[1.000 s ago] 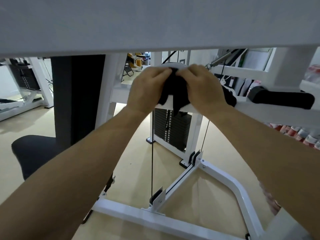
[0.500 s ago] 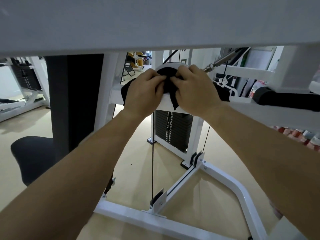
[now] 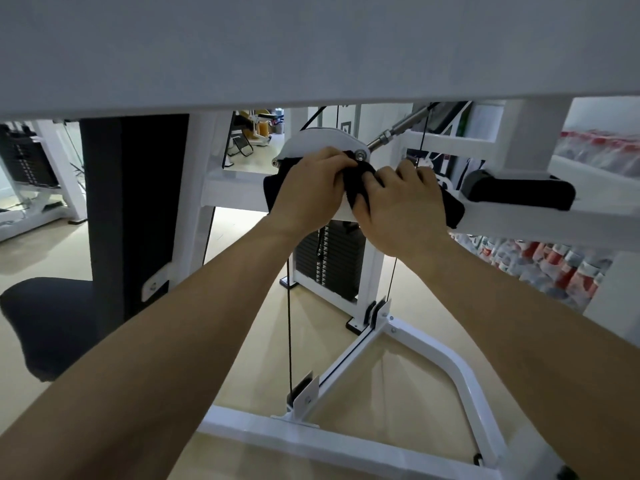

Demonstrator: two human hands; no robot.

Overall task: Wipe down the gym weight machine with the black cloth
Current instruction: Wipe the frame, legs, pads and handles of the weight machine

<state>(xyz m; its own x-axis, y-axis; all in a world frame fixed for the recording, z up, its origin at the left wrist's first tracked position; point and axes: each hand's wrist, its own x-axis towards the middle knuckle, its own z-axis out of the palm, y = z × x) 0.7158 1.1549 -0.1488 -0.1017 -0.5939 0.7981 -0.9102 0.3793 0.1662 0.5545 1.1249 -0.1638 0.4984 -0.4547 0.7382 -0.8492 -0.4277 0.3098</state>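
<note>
The black cloth [image 3: 356, 188] lies draped over a white crossbar of the weight machine [image 3: 242, 188], just below a white pulley cover [image 3: 322, 142]. My left hand [image 3: 311, 192] grips the cloth's left part, fingers curled over it. My right hand [image 3: 405, 209] grips the right part, with a black end [image 3: 452, 209] hanging past it. Both hands sit side by side on the bar, almost touching. A black weight stack [image 3: 329, 261] stands behind and below them.
A wide white beam [image 3: 311, 46] fills the top of the view. A black padded handle [image 3: 516, 194] sticks out right of my hands. A black backrest [image 3: 131, 209] and seat [image 3: 48, 323] stand left. Cables [image 3: 289, 323] drop to the white base frame [image 3: 346, 445]. Packed bottles [image 3: 554, 268] lie right.
Both hands with the cloth have slid a little to the right along the bar and down, uncovering the white pulley cover above them.
</note>
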